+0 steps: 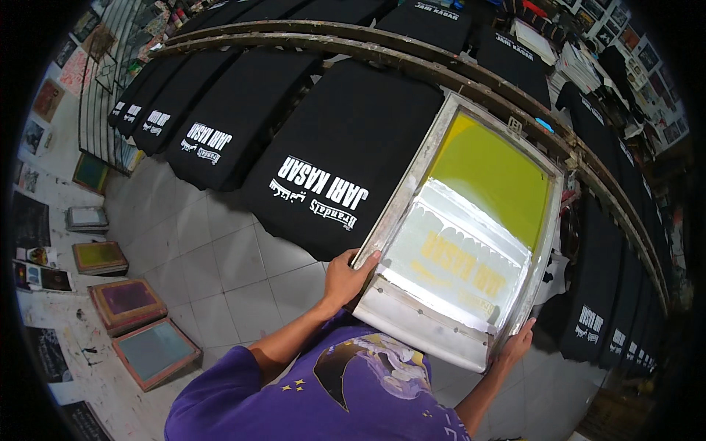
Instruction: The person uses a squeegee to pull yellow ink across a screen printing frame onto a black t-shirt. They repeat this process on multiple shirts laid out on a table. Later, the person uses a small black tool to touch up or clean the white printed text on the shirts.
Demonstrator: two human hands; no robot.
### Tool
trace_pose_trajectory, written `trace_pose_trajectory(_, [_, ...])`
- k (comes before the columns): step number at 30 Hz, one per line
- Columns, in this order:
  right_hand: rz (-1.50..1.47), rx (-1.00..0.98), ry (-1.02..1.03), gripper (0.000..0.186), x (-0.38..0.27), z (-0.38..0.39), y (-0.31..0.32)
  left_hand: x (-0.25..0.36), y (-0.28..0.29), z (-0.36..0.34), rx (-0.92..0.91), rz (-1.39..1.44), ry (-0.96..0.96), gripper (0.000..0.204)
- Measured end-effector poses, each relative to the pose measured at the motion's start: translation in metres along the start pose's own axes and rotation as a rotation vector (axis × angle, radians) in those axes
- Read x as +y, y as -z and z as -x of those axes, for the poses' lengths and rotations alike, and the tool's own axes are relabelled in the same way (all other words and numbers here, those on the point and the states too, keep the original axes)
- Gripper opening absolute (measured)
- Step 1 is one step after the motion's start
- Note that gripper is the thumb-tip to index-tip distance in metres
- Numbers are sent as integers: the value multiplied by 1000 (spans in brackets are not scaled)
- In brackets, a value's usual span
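Observation:
My left hand (353, 279) grips the lower left side of a silver screen-printing frame (398, 220). My right hand (518, 338) holds its lower right side. The frame's mesh (489, 176) is yellow-green in the upper part, with white ink banked across the middle and a pale area with faint reversed lettering below. The screen lies tilted in the view, its top end at the wooden rail (559, 143). Just left of it, a black T-shirt (346, 117) with white printed lettering lies flat on a platen.
More printed black shirts (228, 95) line long curved-looking rails on both sides of the screen and behind. Several screens in coloured frames (126, 301) rest along the left wall, above a tiled floor (232, 261). Stacked white material (570, 70) sits at the back right.

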State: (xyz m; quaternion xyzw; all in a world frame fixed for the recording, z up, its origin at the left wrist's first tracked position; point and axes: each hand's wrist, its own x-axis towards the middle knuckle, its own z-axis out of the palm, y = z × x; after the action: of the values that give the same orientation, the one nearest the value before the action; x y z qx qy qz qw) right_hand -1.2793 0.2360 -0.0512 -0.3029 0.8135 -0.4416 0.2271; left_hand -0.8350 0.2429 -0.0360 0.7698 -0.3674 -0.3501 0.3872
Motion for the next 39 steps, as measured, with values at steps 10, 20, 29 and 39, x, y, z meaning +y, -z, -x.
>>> trace_pose_trajectory(10, [-27, -86, 9, 64, -9, -31, 2, 4, -24, -5, 57, -50, -19, 59])
trace_pose_trajectory(20, [-76, -100, -28, 54, 1, -50, 3, 15, -42, -2, 22, -31, -35, 42])
trace_pose_trajectory(29, [-80, -128, -38, 45, -6, -51, 7, 12, -58, -1, -24, -58, 64, 40])
trace_pose_trajectory(39, [103, -41, 155, 36, 30, -67, -14, 1, -64, -3, 28, -131, 77, 39])
